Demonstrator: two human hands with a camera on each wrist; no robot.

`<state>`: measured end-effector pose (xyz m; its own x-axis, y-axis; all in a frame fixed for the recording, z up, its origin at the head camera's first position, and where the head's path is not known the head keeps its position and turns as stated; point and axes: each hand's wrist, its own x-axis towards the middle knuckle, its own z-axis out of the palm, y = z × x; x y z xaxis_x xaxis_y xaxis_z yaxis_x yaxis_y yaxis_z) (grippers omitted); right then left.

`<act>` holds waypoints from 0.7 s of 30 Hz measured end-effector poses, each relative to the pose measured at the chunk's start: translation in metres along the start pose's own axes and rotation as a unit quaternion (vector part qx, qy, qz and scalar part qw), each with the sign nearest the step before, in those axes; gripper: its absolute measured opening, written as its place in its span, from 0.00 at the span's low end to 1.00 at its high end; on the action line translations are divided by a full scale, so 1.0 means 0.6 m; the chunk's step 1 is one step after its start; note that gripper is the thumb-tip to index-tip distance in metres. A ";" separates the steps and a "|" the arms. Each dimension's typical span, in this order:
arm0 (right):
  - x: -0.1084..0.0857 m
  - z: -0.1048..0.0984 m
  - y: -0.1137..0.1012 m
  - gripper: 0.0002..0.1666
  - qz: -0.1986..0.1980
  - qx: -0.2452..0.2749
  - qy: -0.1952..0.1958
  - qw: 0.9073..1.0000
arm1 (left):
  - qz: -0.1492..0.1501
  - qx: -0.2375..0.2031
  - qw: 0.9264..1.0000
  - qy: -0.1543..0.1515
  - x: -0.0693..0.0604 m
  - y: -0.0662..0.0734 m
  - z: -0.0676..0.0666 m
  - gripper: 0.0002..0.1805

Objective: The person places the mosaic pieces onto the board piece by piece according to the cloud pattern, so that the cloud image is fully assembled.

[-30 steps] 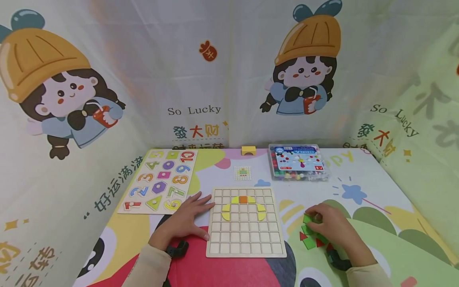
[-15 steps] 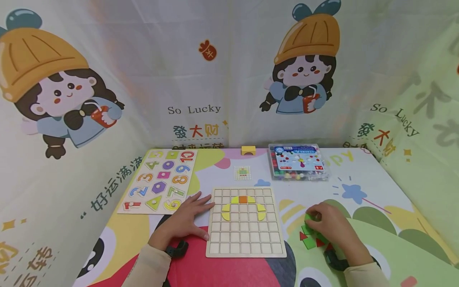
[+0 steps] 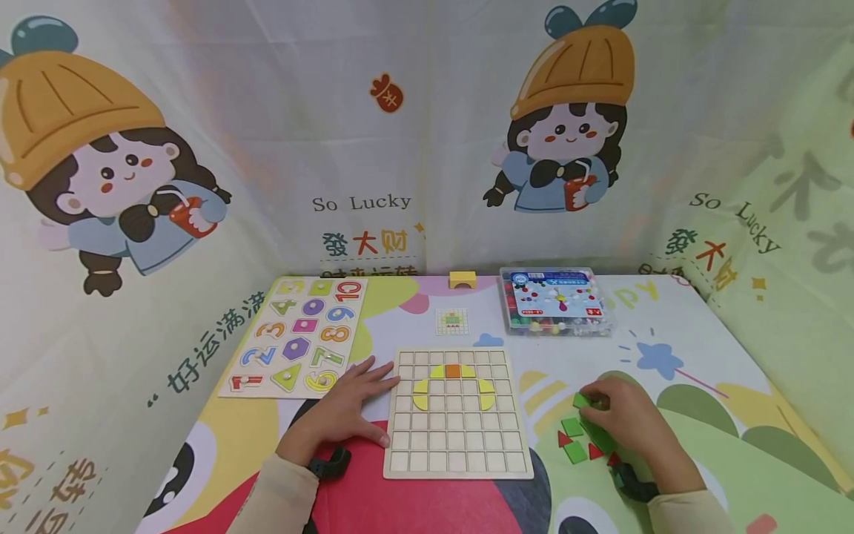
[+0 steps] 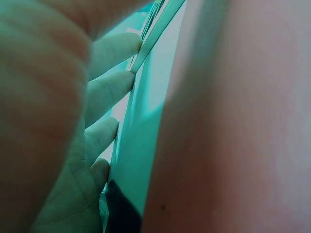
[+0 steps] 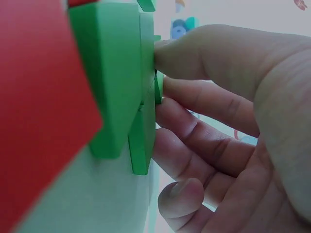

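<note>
A wooden grid board (image 3: 445,441) lies flat in the middle, with yellow curved tiles (image 3: 419,402) and an orange square tile (image 3: 453,371) set in an arch. My left hand (image 3: 343,404) rests beside it, fingers spread, with fingertips and thumb at the board's left edge. To the right, my right hand (image 3: 623,415) pinches a green square tile (image 3: 580,400) between thumb and index finger; the other fingers curl loosely in the right wrist view. Below that hand lie more green tiles (image 3: 574,452) and several red triangle tiles (image 3: 595,451), some partly hidden by it.
A number puzzle board (image 3: 293,337) lies at left, partly behind the left hand. Behind the grid board are a small pattern card (image 3: 452,322), a yellow arch block (image 3: 462,280) and a clear plastic box (image 3: 557,302). A printed curtain (image 3: 427,163) hangs behind the table.
My right hand has shifted slightly right, and the green tile at its fingertips has moved with it, away from a green tile below. My left hand has stayed in place.
</note>
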<state>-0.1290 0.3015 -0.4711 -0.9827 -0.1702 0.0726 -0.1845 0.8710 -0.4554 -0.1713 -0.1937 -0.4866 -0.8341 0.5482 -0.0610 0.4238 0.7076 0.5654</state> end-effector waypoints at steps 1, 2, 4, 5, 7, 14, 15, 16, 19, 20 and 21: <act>0.000 0.001 0.001 0.13 -0.003 -0.002 0.003 1.000 | -0.001 -0.001 1.000 0.000 0.000 0.000 0.000 0.57; 0.000 0.002 0.002 0.13 -0.005 -0.004 0.006 1.000 | -0.002 -0.001 1.000 -0.001 0.000 0.001 0.000 0.57; 0.001 0.003 0.003 0.13 -0.010 -0.011 0.011 1.000 | -0.003 -0.002 1.000 -0.001 0.000 0.001 0.000 0.57; 0.001 0.004 0.004 0.13 -0.012 -0.014 0.013 1.000 | -0.004 -0.002 1.000 -0.001 0.000 0.001 0.000 0.57; 0.002 0.005 0.004 0.13 -0.016 -0.019 0.018 1.000 | -0.003 -0.002 1.000 0.000 0.000 0.002 0.000 0.57; 0.002 0.005 -0.001 0.11 -0.018 -0.020 0.017 0.999 | -0.001 -0.003 1.000 0.000 -0.002 0.000 -0.001 0.57; 0.002 0.005 -0.002 0.11 -0.018 -0.019 0.016 1.000 | 0.001 -0.003 1.000 0.000 -0.002 0.000 -0.002 0.57; 0.002 0.004 -0.002 0.11 -0.020 -0.018 0.017 1.000 | 0.002 -0.002 1.000 0.001 -0.002 0.000 -0.002 0.57; 0.001 0.001 -0.004 0.11 -0.031 -0.014 0.022 0.999 | 0.008 0.000 1.000 0.002 -0.002 0.000 -0.003 0.57; 0.000 0.000 -0.005 0.11 -0.038 -0.009 0.024 0.999 | 0.010 0.001 1.000 0.003 -0.001 0.000 -0.003 0.57; 0.001 -0.002 -0.007 0.11 -0.046 -0.004 0.027 0.999 | 0.011 0.002 1.000 0.003 -0.001 0.001 -0.003 0.57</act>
<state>-0.1287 0.2984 -0.4682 -0.9608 -0.2249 0.1620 -0.2742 0.8560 -0.4382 -0.1711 -0.1948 -0.4848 -0.8262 0.5616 -0.0433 0.4443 0.6971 0.5627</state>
